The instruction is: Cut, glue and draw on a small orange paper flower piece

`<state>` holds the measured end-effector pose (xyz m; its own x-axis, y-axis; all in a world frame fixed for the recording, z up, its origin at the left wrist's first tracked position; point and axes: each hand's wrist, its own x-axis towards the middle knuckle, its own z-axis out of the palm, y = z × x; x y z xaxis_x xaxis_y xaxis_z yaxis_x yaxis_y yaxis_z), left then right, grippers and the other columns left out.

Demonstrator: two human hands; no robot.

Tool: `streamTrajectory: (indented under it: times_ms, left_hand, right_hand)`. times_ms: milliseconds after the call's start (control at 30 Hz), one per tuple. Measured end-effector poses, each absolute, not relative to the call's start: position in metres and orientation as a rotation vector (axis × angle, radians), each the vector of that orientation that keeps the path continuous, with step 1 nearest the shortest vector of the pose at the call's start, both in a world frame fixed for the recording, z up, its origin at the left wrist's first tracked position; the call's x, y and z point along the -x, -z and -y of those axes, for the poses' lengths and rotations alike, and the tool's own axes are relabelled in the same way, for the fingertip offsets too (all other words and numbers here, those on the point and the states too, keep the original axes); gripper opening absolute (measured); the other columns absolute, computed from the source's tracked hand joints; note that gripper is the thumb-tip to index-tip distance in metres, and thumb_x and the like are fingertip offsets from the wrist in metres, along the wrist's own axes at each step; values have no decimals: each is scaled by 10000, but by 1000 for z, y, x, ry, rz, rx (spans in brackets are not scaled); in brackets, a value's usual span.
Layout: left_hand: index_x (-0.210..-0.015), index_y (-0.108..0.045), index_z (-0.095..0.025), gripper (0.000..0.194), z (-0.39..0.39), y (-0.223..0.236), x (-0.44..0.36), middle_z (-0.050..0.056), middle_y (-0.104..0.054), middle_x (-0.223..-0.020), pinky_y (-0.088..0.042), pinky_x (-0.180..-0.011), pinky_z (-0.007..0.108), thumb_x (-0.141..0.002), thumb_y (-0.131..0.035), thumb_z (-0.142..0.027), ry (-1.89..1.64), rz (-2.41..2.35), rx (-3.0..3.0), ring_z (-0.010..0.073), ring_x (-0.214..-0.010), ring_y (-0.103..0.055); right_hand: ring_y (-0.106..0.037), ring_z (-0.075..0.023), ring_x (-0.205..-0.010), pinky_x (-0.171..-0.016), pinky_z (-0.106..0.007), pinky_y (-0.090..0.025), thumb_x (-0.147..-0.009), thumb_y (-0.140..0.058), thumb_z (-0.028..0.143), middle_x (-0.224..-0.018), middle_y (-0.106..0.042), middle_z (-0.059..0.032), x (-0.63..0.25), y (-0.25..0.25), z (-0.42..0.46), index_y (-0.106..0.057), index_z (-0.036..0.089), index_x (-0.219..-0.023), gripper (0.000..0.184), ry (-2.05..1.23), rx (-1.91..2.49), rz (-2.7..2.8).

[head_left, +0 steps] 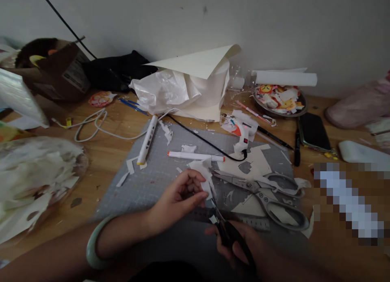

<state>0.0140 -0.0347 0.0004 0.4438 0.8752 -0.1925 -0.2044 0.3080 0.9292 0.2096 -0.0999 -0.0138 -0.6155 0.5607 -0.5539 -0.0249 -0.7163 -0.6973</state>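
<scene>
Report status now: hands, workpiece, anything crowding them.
Left hand pinching white paper. Right hand holding black-handled scissors, blades close to paper. Large metal scissors and ruler nearby, among paper scraps.

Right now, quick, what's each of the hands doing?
Left hand: closed, pinching white paper.
Right hand: closed around small black-handled scissors.

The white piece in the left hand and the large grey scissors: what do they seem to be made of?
White piece: probably matte paper, thin and without shine.
Large grey scissors: likely dull-finished metal, with much the same grey tone throughout.
</scene>
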Motion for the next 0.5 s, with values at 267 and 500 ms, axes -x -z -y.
streamTrajectory:
  times_ms: [267, 500]
  left_hand:
    - [-939, -461, -196, 308, 35, 2, -13, -36, -527, -710, -427, -589, 208, -803, -667, -380, -808, -835, -1020, 87, -618, -522]
    - [-912, -475, -188, 296, 34, -2, -13, -41, -519, -703, -410, -567, 201, -786, -679, -361, -798, -869, -1046, 84, -603, -523]
  right_hand:
    - [-388, -57, -488, -438, -199, -297, -561, -669, 683, -654, -475, 40, -212, 5, 95, -612, 114, -1087, 777, -2361, 1160, 998]
    - [-366, -51, -462, -420, -190, -298, -575, -666, 697, -616, -472, 53, -208, 5, 96, -596, 103, -1083, 785, -2362, 1162, 1003]
